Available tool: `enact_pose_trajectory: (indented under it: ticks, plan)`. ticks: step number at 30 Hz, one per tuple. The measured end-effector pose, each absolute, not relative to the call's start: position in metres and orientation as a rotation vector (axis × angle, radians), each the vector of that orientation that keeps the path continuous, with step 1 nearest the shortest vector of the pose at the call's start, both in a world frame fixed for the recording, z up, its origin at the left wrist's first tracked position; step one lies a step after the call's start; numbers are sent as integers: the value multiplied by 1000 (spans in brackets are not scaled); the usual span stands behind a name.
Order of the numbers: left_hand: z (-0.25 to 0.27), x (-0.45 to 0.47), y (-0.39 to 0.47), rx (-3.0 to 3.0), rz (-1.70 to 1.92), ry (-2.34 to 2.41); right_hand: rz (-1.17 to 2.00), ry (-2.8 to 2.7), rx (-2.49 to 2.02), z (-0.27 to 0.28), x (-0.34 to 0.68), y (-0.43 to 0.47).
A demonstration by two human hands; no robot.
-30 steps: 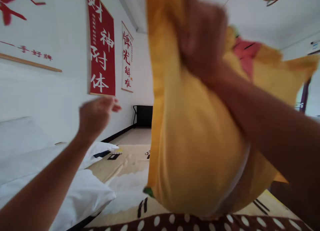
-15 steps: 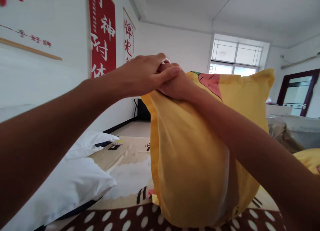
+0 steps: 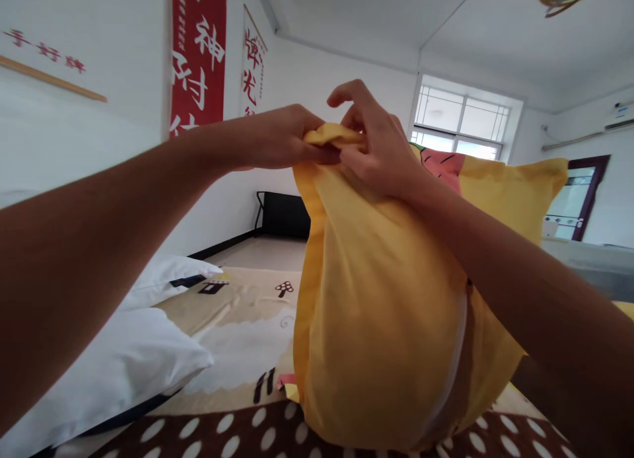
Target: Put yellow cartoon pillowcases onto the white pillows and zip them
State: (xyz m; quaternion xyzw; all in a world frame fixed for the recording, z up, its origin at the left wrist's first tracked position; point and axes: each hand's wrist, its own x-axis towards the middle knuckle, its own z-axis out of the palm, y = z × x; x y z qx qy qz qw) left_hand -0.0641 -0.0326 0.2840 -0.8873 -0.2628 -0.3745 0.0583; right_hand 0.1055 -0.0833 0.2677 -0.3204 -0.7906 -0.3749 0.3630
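A plump yellow pillowcase (image 3: 376,299) with a pillow-like filling stands upright on the bed, a pink watermelon print near its top. A pale strip runs down its lower right side. My left hand (image 3: 292,137) is closed on the top left corner, where the yellow cloth is bunched into a fold. Close against it, my right hand (image 3: 379,141) has its thumb and some fingers around the same fold, with one finger raised and bent above. Part of the right fingers is hidden behind the cloth.
White pillows (image 3: 123,365) lie at the left on a patterned bedspread (image 3: 238,326) with a brown dotted border. Beyond the bed, a black object (image 3: 284,215) stands by the wall. Red and white hangings (image 3: 198,61) are on the left wall; a window (image 3: 460,117) is at the back.
My hands were overlapped on the pillowcase's top left corner. Now they are side by side, with a bunched fold of cloth showing between them. The view has shifted slightly.
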Motion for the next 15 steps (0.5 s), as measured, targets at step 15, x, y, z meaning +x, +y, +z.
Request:
enact_pose_trajectory:
  ticks: [15]
  plan:
    - [289,-119,15,-2280,-985,-1346,-958,-1826,-1625,293,235,-90]
